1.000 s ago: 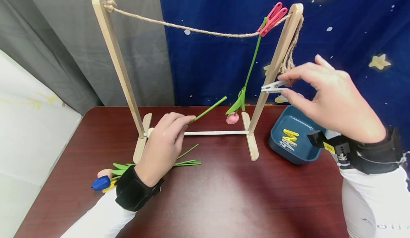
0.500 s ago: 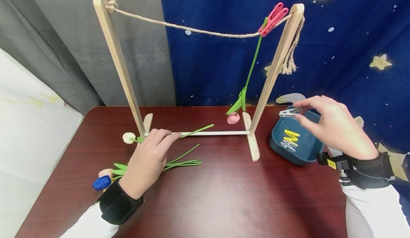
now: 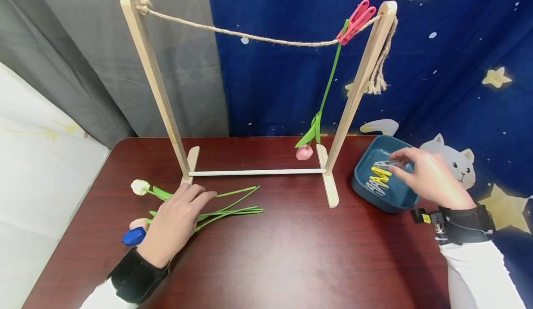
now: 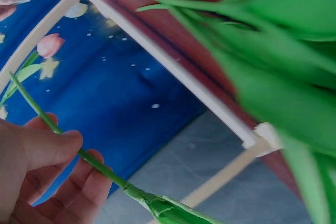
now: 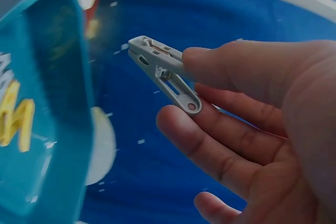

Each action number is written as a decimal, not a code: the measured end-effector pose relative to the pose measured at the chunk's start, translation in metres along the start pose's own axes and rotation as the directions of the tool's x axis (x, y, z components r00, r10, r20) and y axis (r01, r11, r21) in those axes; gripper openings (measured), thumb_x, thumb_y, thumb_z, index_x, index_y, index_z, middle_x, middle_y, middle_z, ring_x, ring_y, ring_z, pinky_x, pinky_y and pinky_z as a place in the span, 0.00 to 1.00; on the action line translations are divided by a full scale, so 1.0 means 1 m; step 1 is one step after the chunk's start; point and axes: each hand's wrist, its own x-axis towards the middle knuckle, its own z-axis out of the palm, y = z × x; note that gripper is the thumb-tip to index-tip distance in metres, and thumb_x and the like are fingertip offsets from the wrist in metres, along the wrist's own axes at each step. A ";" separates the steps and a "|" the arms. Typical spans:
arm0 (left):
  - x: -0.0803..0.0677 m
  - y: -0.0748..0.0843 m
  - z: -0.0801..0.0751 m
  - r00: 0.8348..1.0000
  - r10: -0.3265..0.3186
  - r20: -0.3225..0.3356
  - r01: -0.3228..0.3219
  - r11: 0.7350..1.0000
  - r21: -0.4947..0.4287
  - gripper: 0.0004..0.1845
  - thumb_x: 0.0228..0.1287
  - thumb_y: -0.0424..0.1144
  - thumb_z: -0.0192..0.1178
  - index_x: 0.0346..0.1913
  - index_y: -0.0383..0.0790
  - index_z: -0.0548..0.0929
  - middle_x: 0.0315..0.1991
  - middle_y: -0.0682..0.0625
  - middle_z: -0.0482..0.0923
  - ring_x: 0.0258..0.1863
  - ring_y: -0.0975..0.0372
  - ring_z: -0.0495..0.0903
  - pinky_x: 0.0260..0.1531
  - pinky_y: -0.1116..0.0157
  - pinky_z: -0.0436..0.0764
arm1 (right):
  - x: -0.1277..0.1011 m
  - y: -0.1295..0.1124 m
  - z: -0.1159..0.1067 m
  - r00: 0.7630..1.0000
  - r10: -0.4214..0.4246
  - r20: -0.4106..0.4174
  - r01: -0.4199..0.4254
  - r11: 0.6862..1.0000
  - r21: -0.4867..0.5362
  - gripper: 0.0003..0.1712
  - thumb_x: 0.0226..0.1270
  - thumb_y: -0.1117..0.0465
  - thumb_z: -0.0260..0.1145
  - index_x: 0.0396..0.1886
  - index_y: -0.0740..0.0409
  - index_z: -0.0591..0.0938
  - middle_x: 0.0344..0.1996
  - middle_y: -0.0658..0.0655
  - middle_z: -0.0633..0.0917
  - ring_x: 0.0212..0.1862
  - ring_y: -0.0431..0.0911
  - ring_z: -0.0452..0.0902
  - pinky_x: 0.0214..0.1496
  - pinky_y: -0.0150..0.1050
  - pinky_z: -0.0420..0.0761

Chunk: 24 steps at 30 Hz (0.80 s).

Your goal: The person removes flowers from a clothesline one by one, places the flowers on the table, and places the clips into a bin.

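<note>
Slim grey plastic clothespin (image 5: 164,73) pinched between right hand (image 3: 429,177) thumb and forefinger, held over blue tray (image 3: 362,186) of yellow and pale pegs. Thin green stem (image 4: 68,142) of white tulip (image 3: 139,187) gripped in curled fingers (image 4: 50,148) of left hand (image 3: 172,223), low over glossy dark red counter (image 3: 291,253), beside bunched stems. Behind stood pale wooden frame (image 3: 154,82) strung with rough twine

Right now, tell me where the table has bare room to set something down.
Bare tabletop lies in front of the wooden rack, between the left hand and the blue tray. Crowded: the tulips at left, the tray at right.
</note>
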 end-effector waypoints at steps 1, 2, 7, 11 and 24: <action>-0.003 -0.001 0.001 1.000 -0.001 0.010 0.001 1.000 0.002 0.27 0.51 0.14 0.74 0.53 0.39 0.87 0.42 0.49 0.81 0.42 0.54 0.79 0.27 0.59 0.83 | -0.002 0.004 0.003 1.000 0.009 0.005 -0.009 1.000 0.003 0.15 0.63 0.66 0.79 0.48 0.64 0.88 0.32 0.57 0.88 0.34 0.51 0.83 0.26 0.37 0.75; -0.006 -0.003 0.002 1.000 -0.002 0.020 0.001 1.000 0.004 0.27 0.50 0.14 0.74 0.52 0.39 0.87 0.41 0.49 0.81 0.41 0.55 0.79 0.26 0.61 0.82 | -0.004 0.008 0.006 1.000 0.023 0.013 -0.023 1.000 0.010 0.14 0.64 0.65 0.79 0.48 0.64 0.88 0.32 0.57 0.88 0.34 0.52 0.83 0.26 0.37 0.75; -0.019 -0.011 0.010 0.997 -0.004 0.073 0.003 1.000 0.015 0.24 0.51 0.15 0.74 0.48 0.40 0.89 0.39 0.51 0.81 0.38 0.57 0.77 0.25 0.64 0.79 | -0.011 0.024 0.022 0.997 0.072 0.040 -0.072 0.997 0.005 0.14 0.66 0.63 0.78 0.48 0.65 0.88 0.33 0.59 0.89 0.37 0.57 0.85 0.36 0.50 0.77; -0.028 -0.016 0.016 0.993 -0.017 0.121 0.014 1.000 0.026 0.20 0.56 0.17 0.72 0.47 0.42 0.89 0.38 0.53 0.80 0.38 0.58 0.77 0.26 0.63 0.81 | -0.015 0.035 0.033 0.993 0.109 0.047 -0.110 0.994 0.009 0.14 0.66 0.62 0.77 0.47 0.65 0.88 0.37 0.64 0.90 0.42 0.62 0.86 0.43 0.63 0.66; -0.041 -0.019 0.032 0.966 -0.020 0.259 0.000 0.997 0.076 0.18 0.56 0.19 0.75 0.44 0.44 0.91 0.33 0.54 0.75 0.36 0.59 0.73 0.34 0.64 0.82 | -0.024 0.054 0.046 0.951 0.293 0.101 -0.289 0.956 -0.050 0.14 0.66 0.61 0.76 0.43 0.68 0.87 0.36 0.71 0.88 0.43 0.72 0.79 0.47 0.75 0.52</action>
